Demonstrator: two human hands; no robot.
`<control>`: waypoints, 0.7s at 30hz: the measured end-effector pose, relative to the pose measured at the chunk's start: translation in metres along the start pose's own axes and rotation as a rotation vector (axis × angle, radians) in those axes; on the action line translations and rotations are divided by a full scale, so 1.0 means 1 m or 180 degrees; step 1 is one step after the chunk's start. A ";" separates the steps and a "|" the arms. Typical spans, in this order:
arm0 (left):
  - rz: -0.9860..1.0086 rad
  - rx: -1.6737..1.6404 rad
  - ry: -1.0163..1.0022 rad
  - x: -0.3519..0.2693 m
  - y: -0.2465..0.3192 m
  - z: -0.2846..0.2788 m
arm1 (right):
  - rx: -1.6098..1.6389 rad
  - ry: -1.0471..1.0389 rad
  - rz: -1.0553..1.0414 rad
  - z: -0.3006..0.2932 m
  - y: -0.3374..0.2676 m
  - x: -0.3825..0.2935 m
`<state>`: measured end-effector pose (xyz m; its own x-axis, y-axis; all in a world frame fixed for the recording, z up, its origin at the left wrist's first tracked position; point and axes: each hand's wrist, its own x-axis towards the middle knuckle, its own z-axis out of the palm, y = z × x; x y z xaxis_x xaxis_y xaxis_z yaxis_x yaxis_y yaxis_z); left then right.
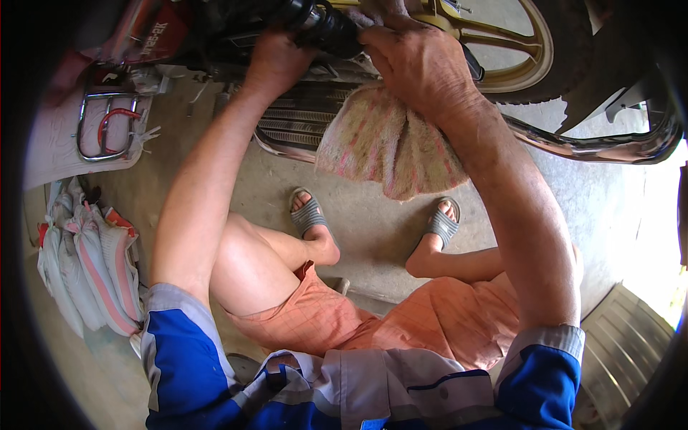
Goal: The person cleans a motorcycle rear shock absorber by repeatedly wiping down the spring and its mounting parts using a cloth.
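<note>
A motorcycle with a red panel (156, 40) stretches across the top of the view. My right hand (424, 67) grips a worn terry towel (395, 145) with pink marks. The towel hangs below the hand, and its upper part runs up beside the fingers. Near the right fingertips is the lower end of a black cylindrical part (336, 35), seemingly a shock absorber. My left hand (282, 59) is against the other side of this part. Its fingers are hidden, so its grip is unclear.
A gold spoked wheel (516, 43) and a chrome pipe (607, 148) are at upper right. Dark ridged slats (295, 118) sit below the motorcycle. At left are a chrome rack (83, 126) and several bundled sacks (94, 258). A ribbed panel (618, 344) stands at lower right.
</note>
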<state>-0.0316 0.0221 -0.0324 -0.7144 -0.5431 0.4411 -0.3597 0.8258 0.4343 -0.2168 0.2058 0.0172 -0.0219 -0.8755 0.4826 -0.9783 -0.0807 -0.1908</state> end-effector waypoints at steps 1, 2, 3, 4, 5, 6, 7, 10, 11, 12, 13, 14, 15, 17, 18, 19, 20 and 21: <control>0.0245 0.0395 0.0106 0.000 0.003 0.000 | 0.0064 0.0145 -0.0016 0.001 0.002 0.000; 0.0255 0.0398 0.0116 0.000 0.006 -0.002 | 0.0056 0.0157 -0.0020 0.002 0.003 0.001; 0.0173 0.0245 0.0037 -0.003 0.012 -0.004 | 0.0097 0.0081 -0.0001 0.004 0.004 0.000; 0.0091 0.0093 -0.0044 -0.005 0.019 -0.005 | 0.0139 0.0006 0.0018 0.005 0.005 0.000; 0.0104 0.0087 -0.0044 -0.007 0.025 -0.005 | 0.0128 0.0011 0.0026 0.005 0.009 -0.001; -0.0051 -0.0100 -0.0070 -0.011 0.027 -0.008 | 0.0272 -0.0067 -0.0145 0.004 0.009 0.000; -0.0207 -0.0289 -0.0097 -0.013 0.029 -0.010 | 0.0413 -0.0148 -0.0317 0.003 0.008 0.001; -0.0472 -0.0428 -0.0222 -0.016 0.033 -0.016 | 0.0689 -0.0321 -0.0518 -0.003 -0.002 -0.003; -0.0485 -0.0412 -0.0213 -0.016 0.035 -0.016 | 0.0702 -0.0318 -0.0534 -0.005 -0.005 -0.003; -0.0543 -0.0503 -0.0213 -0.015 0.041 -0.014 | 0.0666 -0.0382 -0.0509 -0.007 -0.006 -0.004; -0.0604 -0.0593 -0.0211 -0.013 0.046 -0.013 | 0.0630 -0.0446 -0.0485 -0.009 -0.007 -0.005; -0.0614 -0.0591 -0.0205 -0.013 0.048 -0.014 | 0.0658 -0.0531 -0.0363 -0.009 -0.010 -0.006; -0.0544 -0.0420 -0.0232 -0.014 0.049 -0.013 | 0.0665 -0.0537 -0.0377 -0.006 -0.011 -0.006; -0.0487 -0.0238 -0.0249 -0.017 0.050 -0.018 | 0.0579 0.0002 -0.0121 0.000 -0.014 -0.008; -0.0540 -0.0159 -0.0351 -0.019 0.050 -0.021 | 0.0578 0.0006 -0.0135 0.000 -0.013 -0.008; -0.0593 -0.0077 -0.0452 -0.020 0.049 -0.025 | 0.0672 0.0017 -0.0005 -0.001 -0.011 -0.008; -0.0596 -0.0067 -0.0438 -0.023 0.049 -0.029 | 0.0768 0.0029 0.0124 -0.002 -0.009 -0.007; -0.0390 0.0007 -0.0432 -0.026 0.051 -0.033 | 0.0764 0.0030 0.0121 -0.002 -0.007 -0.008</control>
<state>-0.0122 0.0735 0.0043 -0.7396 -0.6144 0.2747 -0.4503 0.7551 0.4766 -0.2102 0.2141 0.0162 -0.0607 -0.8758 0.4789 -0.8998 -0.1596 -0.4060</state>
